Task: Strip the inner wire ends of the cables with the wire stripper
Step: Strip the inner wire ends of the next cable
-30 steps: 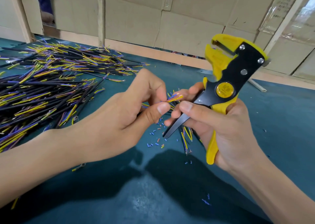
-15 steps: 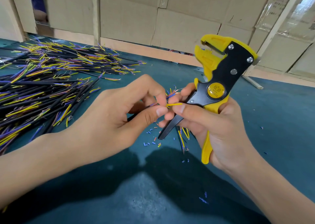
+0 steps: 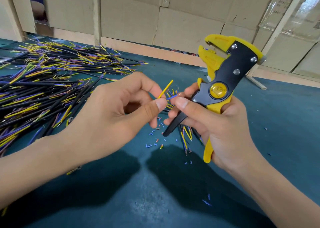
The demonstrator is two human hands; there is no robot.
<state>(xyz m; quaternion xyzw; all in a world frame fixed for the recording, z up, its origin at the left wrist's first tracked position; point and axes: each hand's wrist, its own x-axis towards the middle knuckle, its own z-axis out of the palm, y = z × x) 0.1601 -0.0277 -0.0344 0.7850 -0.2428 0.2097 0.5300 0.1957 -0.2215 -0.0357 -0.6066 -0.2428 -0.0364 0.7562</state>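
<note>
Two hands meet over the table. Left hand (image 3: 110,116) pinches a yellow inner wire (image 3: 165,89) rising up-right beyond its thumb tip. Right hand (image 3: 220,129) wraps the wire stripper (image 3: 223,82), thumb and forefinger pinching the blue wire (image 3: 171,97); stripper head stands above, nearer the right fingers.

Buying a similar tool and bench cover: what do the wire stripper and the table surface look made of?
Wire stripper: yellow body looks like moulded matte plastic; the black plate with shiny rivets is probably painted metal. Table surface: dark teal, matte and faintly mottled, likely a rubber or felt-like mat, though that is uncertain.
</note>
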